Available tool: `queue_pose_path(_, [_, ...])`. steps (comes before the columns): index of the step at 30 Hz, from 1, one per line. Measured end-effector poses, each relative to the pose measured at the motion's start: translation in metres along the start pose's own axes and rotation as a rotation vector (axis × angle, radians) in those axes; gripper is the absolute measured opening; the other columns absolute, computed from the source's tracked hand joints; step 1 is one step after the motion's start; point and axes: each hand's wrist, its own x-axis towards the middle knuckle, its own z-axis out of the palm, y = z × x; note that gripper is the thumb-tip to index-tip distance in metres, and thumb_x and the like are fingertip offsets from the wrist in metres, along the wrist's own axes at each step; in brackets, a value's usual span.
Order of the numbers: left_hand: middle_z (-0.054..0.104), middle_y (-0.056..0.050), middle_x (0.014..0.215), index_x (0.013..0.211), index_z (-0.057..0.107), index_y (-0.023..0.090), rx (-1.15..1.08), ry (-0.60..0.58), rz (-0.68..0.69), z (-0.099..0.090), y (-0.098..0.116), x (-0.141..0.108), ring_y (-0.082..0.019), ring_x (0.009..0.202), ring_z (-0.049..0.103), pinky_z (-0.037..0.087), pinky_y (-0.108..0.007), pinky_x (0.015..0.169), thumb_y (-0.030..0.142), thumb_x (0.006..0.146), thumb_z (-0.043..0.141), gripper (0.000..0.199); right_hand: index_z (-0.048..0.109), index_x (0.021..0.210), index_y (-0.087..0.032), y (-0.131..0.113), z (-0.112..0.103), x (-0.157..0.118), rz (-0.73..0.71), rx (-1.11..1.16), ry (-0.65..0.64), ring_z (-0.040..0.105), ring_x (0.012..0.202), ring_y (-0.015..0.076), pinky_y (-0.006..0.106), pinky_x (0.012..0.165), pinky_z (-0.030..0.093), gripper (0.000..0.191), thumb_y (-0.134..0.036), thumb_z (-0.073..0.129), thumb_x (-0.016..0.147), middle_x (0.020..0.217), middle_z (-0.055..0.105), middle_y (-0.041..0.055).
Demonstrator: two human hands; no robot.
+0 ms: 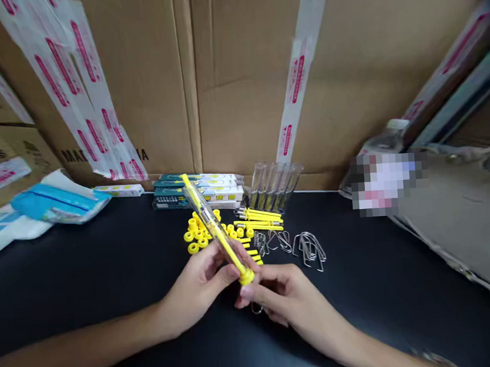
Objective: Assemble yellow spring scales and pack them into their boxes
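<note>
A clear tube [221, 235] with a yellow rod inside slants up and away in front of me, its yellow tip poking out at the top. My left hand [205, 280] is closed around the tube's lower part, the thumb along its side. At the tube's near end is a yellow cap [246, 276], pinched by the thumb and fingers of my right hand [280, 292]. Below those fingers shows a bent metal wire loop [257, 309]; its upper part is hidden. Just beyond my hands lie several yellow rings [193, 247] and yellow rods with dark ends [263, 215].
Several clear tubes [276, 187] stand at the back beside stacked small boxes [198, 197]. Bent metal wires [310, 249] lie to their front right. A blue packet [59, 200] is at left; a bottle [386, 141] and a grey bag [458, 215] are at right. Cardboard [243, 84] walls the back.
</note>
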Motion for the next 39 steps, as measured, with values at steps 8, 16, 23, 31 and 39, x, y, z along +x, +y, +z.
queue_pose_path(8, [0.073,-0.003,0.097,0.102,0.063,0.021,0.038,0.106,-0.021,-0.003,-0.004,0.005,-0.018,0.097,0.067,0.053,-0.03,0.091,0.052,0.089,0.067,0.033,0.068,0.079,-0.013,-0.005,-0.004,0.001,-0.072,0.216,-0.092,0.054,0.061,0.0067,0.018,0.054,0.044,0.037,-0.049,0.076,0.081,0.081,0.064,0.0019])
queue_pose_path(16, [0.07,-0.004,0.098,0.098,0.066,0.018,0.129,0.126,-0.012,-0.004,-0.006,0.004,-0.02,0.095,0.064,0.051,-0.03,0.088,0.037,0.091,0.068,0.02,0.056,0.085,-0.017,0.01,-0.004,0.007,-0.032,0.31,0.022,0.067,0.057,0.0103,0.022,0.057,0.055,0.042,-0.043,0.086,0.072,0.07,0.07,-0.001])
queue_pose_path(23, [0.068,-0.006,0.109,0.127,0.059,0.023,0.097,0.114,-0.022,-0.007,-0.003,0.005,-0.021,0.107,0.063,0.05,-0.03,0.093,0.039,0.091,0.068,0.04,0.051,0.082,-0.019,0.008,-0.002,0.004,-0.023,0.337,-0.006,0.068,0.059,0.0105,0.023,0.06,0.057,0.046,-0.041,0.089,0.069,0.068,0.07,-0.0032])
queue_pose_path(31, [0.069,-0.001,0.093,0.136,0.057,0.025,-0.001,0.135,-0.041,-0.006,-0.002,0.006,-0.016,0.091,0.066,0.051,-0.026,0.09,0.042,0.085,0.076,0.058,0.054,0.091,-0.021,0.011,-0.002,0.0,-0.079,0.179,0.063,0.061,0.062,0.0103,0.021,0.057,0.053,0.041,-0.037,0.087,0.073,0.07,0.064,-0.005])
queue_pose_path(39, [0.076,-0.008,0.1,0.116,0.072,0.015,0.128,0.032,-0.111,-0.003,0.004,0.004,-0.022,0.095,0.068,0.053,-0.029,0.087,0.034,0.088,0.071,0.034,0.055,0.124,-0.032,-0.015,-0.022,-0.008,-0.47,0.073,0.281,0.059,0.073,0.0108,0.022,0.057,0.054,0.044,-0.032,0.077,0.086,0.108,0.06,0.0015])
